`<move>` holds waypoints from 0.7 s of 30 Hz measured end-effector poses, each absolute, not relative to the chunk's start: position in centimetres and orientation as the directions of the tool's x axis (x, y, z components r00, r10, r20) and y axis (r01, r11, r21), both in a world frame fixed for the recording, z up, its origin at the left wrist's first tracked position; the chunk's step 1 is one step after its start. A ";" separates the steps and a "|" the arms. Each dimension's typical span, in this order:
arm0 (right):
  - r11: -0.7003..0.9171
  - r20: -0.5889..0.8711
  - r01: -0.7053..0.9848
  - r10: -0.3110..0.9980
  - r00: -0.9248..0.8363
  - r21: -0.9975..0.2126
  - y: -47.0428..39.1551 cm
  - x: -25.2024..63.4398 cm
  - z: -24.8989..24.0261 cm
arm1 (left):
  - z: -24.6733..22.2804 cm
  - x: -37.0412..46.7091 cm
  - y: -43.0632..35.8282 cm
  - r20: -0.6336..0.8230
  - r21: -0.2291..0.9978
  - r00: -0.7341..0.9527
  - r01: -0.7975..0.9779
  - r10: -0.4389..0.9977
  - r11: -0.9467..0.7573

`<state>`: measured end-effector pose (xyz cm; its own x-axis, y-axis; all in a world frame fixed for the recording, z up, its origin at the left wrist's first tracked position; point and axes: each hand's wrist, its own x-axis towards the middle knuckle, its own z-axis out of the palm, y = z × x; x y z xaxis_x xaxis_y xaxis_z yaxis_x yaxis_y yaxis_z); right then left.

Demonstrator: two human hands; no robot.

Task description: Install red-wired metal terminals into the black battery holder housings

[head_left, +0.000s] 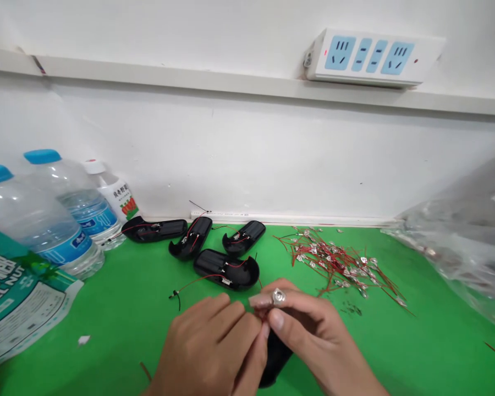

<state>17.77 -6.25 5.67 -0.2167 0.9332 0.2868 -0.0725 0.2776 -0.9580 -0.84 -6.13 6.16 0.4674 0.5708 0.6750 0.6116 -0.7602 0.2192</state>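
Note:
My right hand [313, 330] pinches a small silver metal contact [278, 297] between thumb and forefinger. Pressed close beside it, my left hand [214, 341] has its fingers curled; what its fingertips grip is hidden. Below both hands a black plastic housing [275, 360] is partly covered by them. Just beyond, another black housing [226, 269] with red wires lies on the green mat [124, 330]. Three more such housings rest further back, one of them at the left [160, 230].
A pile of red wires with metal contacts [338, 264] lies right of centre. Water bottles [66, 236], a white-capped bottle [113, 192] and a green packet [20, 308] stand or lie at the left. Clear plastic bags [462, 247] are at the right; a power strip [371, 58] hangs above.

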 end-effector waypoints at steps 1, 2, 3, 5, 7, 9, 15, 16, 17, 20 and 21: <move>0.273 0.281 -0.068 0.936 -0.211 -0.960 -6.3 17.5 5.6 | 6.1 -0.9 -6.2 0.674 0.200 0.480 0.613 0.561 -0.764; 0.262 0.270 -0.064 0.941 -0.203 -0.963 -6.3 17.4 5.7 | 6.1 -1.0 -6.3 0.673 0.189 0.488 0.613 0.556 -0.767; 0.239 0.246 -0.060 0.947 -0.205 -0.969 -6.4 17.4 5.8 | 6.1 -1.1 -6.3 0.670 0.191 0.497 0.603 0.552 -0.775; 0.184 0.189 -0.041 0.951 -0.246 -0.982 -6.7 17.6 6.1 | 6.5 -1.3 -6.5 0.675 0.261 0.457 0.587 0.580 -0.766; 0.176 0.150 0.057 0.939 -0.309 -0.983 -7.1 18.0 6.6 | 7.2 -1.4 -6.6 0.666 0.386 0.384 0.555 0.639 -0.737; 0.245 0.163 0.203 0.922 -0.352 -0.948 -7.6 18.3 7.3 | 7.7 -1.4 -6.4 0.623 0.499 0.367 0.495 0.691 -0.712; 0.381 0.219 0.363 0.883 -0.414 -0.850 -7.8 18.5 8.7 | 7.2 -1.2 -5.5 0.514 0.685 0.438 0.307 0.737 -0.660; 0.391 0.224 0.361 0.877 -0.424 -0.847 -7.7 18.5 8.8 | 7.0 -1.1 -5.4 0.497 0.702 0.442 0.300 0.747 -0.645; 0.399 0.229 0.359 0.873 -0.432 -0.844 -7.5 18.5 8.8 | 6.8 -1.1 -5.4 0.486 0.708 0.449 0.301 0.750 -0.639; 0.418 0.222 0.375 0.857 -0.466 -0.828 -6.8 19.1 9.1 | 6.8 -1.2 -5.4 0.462 0.647 0.476 0.396 0.748 -0.652; 0.419 0.209 0.393 0.855 -0.475 -0.819 -6.5 19.5 9.2 | 6.9 -1.3 -5.4 0.451 0.587 0.490 0.467 0.746 -0.661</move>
<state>19.53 -6.48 9.18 -0.4754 0.8547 0.2087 0.3931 0.4185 -0.8187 -1.30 -5.42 6.90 0.4900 0.7462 0.4507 0.4672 -0.6613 0.5869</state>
